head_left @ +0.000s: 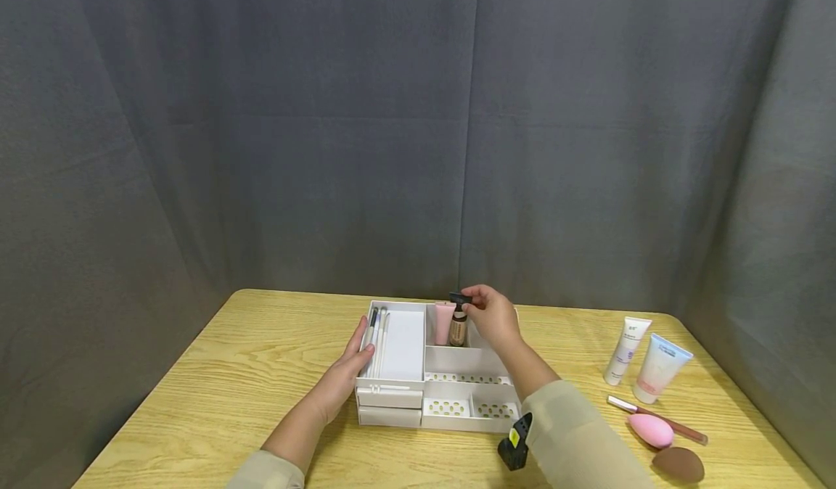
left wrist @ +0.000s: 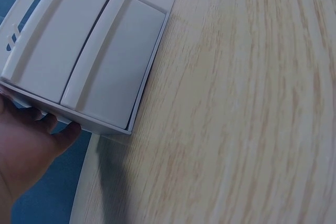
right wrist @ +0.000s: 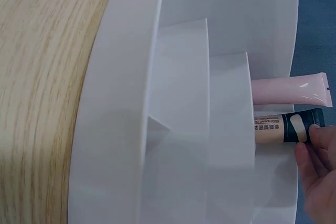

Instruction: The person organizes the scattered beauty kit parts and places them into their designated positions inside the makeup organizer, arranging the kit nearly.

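A white desk organizer (head_left: pixel 390 418) stands on the table, with drawers at its front left. My right hand (head_left: pixel 494 320) pinches the dark end of a foundation tube (head_left: pixel 459 331), which stands upright in the back right compartment. Beside that tube on its left is a pink tube (head_left: pixel 443 323). In the right wrist view, thumb and finger grip the foundation tube (right wrist: pixel 270 128) by its black end. My left hand (head_left: pixel 342 373) rests along the organizer's left wall, its thumb near the top edge. Several makeup brushes (head_left: pixel 377 340) lie in the left tray next to it.
At the right of the table (head_left: pixel 274 373) stand a white tube (head_left: pixel 627 351) and a blue-and-pink tube (head_left: pixel 661 369). Nearer lie a lip gloss tube (head_left: pixel 679 426), a pink makeup sponge (head_left: pixel 651 430) and a brown sponge (head_left: pixel 679 465). A grey curtain (head_left: pixel 366 148) hangs behind.
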A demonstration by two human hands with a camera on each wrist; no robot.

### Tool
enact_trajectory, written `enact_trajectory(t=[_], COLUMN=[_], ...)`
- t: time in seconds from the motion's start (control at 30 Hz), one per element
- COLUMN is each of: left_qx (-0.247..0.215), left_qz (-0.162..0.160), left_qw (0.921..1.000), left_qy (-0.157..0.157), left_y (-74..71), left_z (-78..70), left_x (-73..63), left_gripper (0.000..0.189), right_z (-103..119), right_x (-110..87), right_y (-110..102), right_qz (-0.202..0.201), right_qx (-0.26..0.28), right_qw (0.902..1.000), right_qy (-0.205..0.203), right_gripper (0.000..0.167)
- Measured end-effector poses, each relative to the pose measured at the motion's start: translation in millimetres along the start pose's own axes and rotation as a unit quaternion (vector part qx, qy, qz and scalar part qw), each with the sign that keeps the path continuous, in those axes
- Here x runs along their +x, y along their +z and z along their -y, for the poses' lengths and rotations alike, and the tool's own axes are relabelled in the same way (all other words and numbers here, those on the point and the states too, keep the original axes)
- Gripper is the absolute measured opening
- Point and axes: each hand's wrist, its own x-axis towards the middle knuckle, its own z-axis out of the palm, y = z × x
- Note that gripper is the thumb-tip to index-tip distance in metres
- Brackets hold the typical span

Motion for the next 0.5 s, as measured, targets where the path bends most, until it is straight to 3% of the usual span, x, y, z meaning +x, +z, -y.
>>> enact_trajectory(t=[0.17, 0.5], left_qx=[-0.003, 0.001], left_qz=[-0.001, -0.002], left_qw=[1.0, 1.0], left_qy=[-0.001, -0.007], left_y=[0.3, 0.6], left_z=[-0.7, -0.6], left_x=[-0.6, -1.2], left_gripper=[0.064, 0.064], right_z=[0.9, 2.5], right_x=[-0.4, -1.4], right_y=[0.6, 0.8], right_qz=[-0.004, 0.008], right_qx=[-0.029, -0.033], right_qw=[0.9995, 0.9994], right_qy=[-0.013, -0.012], right_gripper=[0.023, 0.024])
